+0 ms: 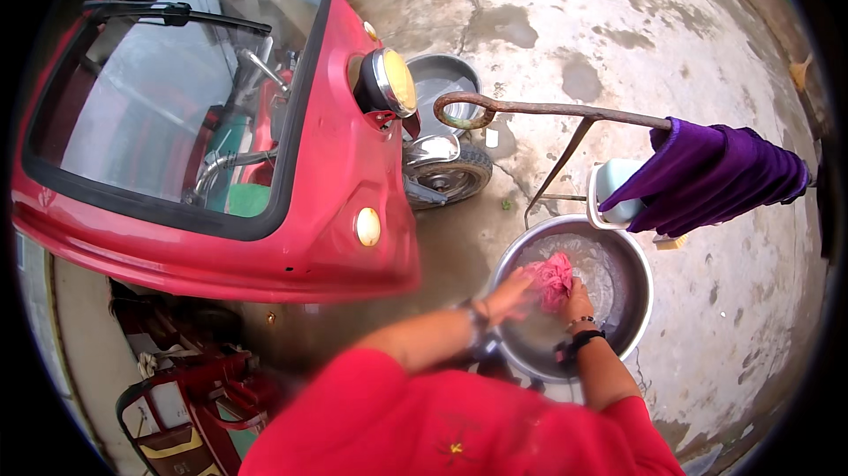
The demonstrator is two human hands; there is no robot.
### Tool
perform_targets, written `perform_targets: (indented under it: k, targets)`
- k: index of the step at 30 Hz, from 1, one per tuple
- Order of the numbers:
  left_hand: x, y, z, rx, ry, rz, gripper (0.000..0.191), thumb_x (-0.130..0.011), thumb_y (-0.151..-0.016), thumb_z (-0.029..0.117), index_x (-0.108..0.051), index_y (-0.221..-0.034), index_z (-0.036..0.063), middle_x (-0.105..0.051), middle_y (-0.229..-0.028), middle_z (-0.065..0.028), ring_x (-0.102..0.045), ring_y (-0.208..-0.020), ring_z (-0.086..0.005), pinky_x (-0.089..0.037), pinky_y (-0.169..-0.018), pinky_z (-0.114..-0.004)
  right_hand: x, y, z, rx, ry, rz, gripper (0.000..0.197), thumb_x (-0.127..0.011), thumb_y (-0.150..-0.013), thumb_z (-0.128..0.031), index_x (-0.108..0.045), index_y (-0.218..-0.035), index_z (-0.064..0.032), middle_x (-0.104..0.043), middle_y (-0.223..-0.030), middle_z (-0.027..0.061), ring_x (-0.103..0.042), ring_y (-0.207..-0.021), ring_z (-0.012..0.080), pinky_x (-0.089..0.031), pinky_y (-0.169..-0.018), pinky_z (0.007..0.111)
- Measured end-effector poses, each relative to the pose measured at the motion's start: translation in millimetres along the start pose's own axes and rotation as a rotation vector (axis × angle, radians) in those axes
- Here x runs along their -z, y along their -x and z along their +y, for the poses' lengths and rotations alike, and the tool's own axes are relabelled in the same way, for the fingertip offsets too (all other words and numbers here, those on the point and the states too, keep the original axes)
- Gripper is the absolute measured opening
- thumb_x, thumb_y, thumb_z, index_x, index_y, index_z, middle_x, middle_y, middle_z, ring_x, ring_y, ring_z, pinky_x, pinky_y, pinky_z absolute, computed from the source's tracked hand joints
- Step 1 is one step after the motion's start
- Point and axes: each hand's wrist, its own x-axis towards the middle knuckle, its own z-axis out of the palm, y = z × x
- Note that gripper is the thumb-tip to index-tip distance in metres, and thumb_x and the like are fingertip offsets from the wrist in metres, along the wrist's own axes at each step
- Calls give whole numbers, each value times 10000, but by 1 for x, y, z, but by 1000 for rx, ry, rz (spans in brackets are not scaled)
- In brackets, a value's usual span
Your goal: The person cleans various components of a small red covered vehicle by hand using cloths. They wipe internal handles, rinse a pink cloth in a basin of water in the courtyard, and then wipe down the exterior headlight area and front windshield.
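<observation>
A bunched pink cloth [555,280] is between my two hands, above a metal basin [639,317] with cloudy water in it. My right hand [578,304] grips the cloth's right side, with a beaded bracelet and a black band at the wrist. Blurred by motion, my left hand [513,294] is at the cloth's left edge. Its fingertips seem to touch the cloth, but whether they grip it is unclear.
A red three-wheeler [351,178] stands at the left, its front wheel [457,178] near a second basin [440,68]. A purple cloth [715,171] hangs over a rusty metal bar [563,108] beyond my basin. Beneath it are a pale blue container [616,184] and a brush [670,242].
</observation>
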Motion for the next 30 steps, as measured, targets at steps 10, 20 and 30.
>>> perform_targets:
  k: [10, 20, 30]
  targets:
    - [-8, 7, 2, 96, -41, 18, 758, -375, -912, 597, -18, -1483, 250, -89, -1543, -66, -215, -1356, -403, -395, -942, -579, -1, 6, -17, -91, 23, 12, 568, -582, -823, -192, -319, -1324, -141, -597, -1095, 184, -601, -951, 387, -488, -790, 471]
    - [4, -24, -26, 77, 189, -86, 732, -328, -898, 651, -442, -1280, 37, -513, -1212, -157, -528, -1117, -291, -468, -887, -477, 81, 77, -119, 59, -1059, -253, 200, -600, -901, -227, -593, -962, -36, -637, -745, 25, -591, -673, 111, -483, -679, 286]
    - [-7, -30, -29, -18, 294, -154, 254, -389, -957, 169, -601, -998, 34, -628, -948, -73, -618, -863, -185, -513, -734, -338, 40, 33, -94, 247, -516, 163, 357, -498, -932, -342, -622, -783, -42, -623, -712, 174, -590, -635, 342, -464, -602, 422]
